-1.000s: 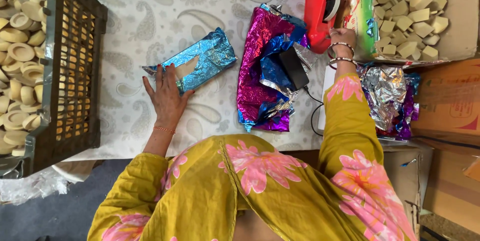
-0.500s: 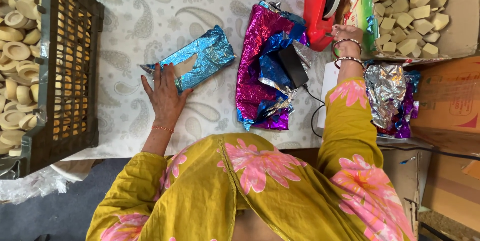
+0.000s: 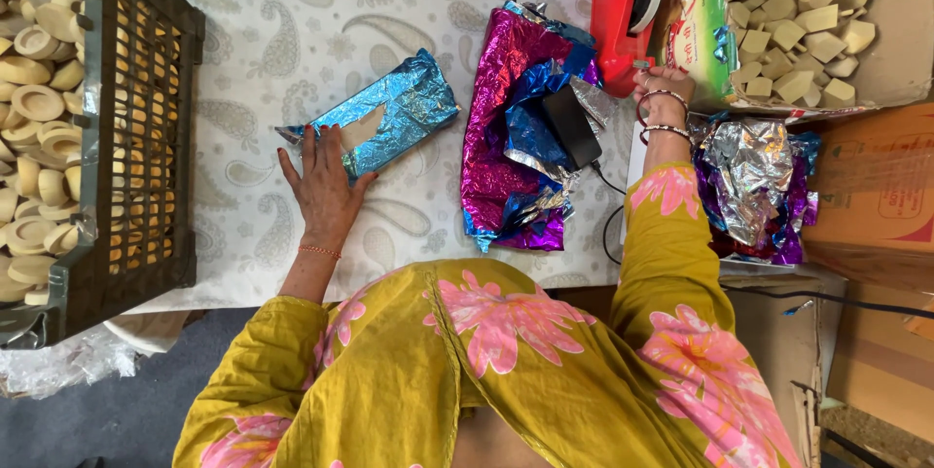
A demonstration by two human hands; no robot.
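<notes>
Hands apart: left hand [image 3: 321, 186] flat on wrapped parcel, right hand [image 3: 664, 89] at tape dispenser.

Left hand lies open, fingers spread, pressing the near end of the oblong parcel wrapped in crinkled blue foil [image 3: 384, 118], which rests on the white paisley tablecloth [image 3: 292, 30] at 10 o'clock from the person. Right hand, at 1 o'clock, touches the red plastic tape dispenser [image 3: 623, 20]; its grip cannot be made out. Loose magenta and blue foil sheets [image 3: 511, 137] lie between the hands.
</notes>
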